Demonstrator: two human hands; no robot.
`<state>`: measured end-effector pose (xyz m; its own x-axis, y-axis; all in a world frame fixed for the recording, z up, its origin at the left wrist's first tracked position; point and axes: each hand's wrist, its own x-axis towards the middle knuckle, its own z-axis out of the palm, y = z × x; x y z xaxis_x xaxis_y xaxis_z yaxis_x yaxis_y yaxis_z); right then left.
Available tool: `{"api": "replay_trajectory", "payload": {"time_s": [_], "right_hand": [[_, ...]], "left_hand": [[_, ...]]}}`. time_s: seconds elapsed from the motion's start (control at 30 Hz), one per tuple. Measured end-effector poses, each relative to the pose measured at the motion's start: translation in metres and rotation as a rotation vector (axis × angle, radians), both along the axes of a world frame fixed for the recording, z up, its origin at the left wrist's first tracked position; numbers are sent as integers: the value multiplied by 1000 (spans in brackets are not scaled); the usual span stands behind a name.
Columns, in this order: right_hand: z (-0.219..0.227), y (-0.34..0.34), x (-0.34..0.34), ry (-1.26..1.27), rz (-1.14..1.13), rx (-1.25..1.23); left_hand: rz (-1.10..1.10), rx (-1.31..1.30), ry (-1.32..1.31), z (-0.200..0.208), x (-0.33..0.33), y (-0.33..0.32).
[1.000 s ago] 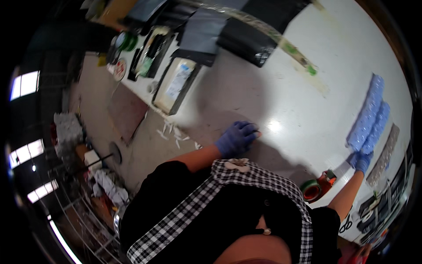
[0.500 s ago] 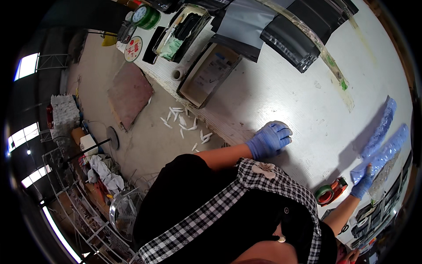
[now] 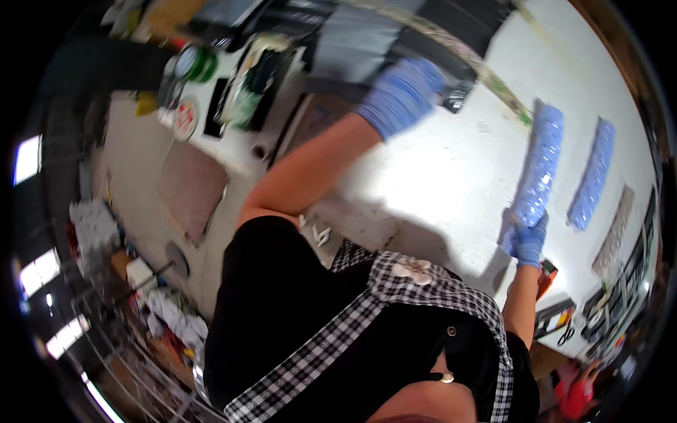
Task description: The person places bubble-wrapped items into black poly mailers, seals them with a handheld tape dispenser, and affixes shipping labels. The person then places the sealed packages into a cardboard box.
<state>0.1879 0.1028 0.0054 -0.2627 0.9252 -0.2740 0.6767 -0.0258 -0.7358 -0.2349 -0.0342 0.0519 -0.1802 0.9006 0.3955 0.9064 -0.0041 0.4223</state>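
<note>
My right hand (image 3: pixel 530 240), in a blue glove, is closed round the lower end of a long blue bubble-wrapped package (image 3: pixel 541 169) above the right part of the table. To its right lies a second, slimmer blue bubble-wrapped package (image 3: pixel 592 176), with a greyish wrapped strip (image 3: pixel 615 233) beyond it. My left hand (image 3: pixel 405 95), also gloved in blue, is stretched forward over the near edge of the black and grey plastic mailing bags (image 3: pixel 360 42). Motion blurs its fingers, so I cannot tell whether it touches a bag.
An open box (image 3: pixel 307 120) is partly behind my left forearm. Farther left are a tray of small items (image 3: pixel 247 92), green tape rolls (image 3: pixel 197 65) and a round card (image 3: pixel 185 118). Scissors (image 3: pixel 566 335) lie at the right edge. A person in red (image 3: pixel 575 395) is at lower right.
My left hand has left the table's near edge and reached forward to the mailing bags. My right hand has brought one blue package leftward, away from the other.
</note>
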Motion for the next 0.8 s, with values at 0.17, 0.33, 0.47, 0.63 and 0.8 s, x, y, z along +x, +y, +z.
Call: {"api": "replay_trajectory", "payload": {"time_s": [0.17, 0.33, 0.47, 0.63, 0.8], "right_hand": [[5, -4, -8, -13, -48, -16], [15, -9, -14, 53, -94, -76], [15, -9, -15, 28, -97, -89], [19, -9, -13, 8, -88, -101], [24, -4, -5, 154, -75, -225]], "left_hand": [[-54, -265, 166, -2, -44, 67], [-157, -525, 230, 7, -46, 93], [-251, -423, 200, -11, -69, 91], [-57, -353, 5, -22, -83, 90], [351, 229, 217, 96, -133, 124]]}}
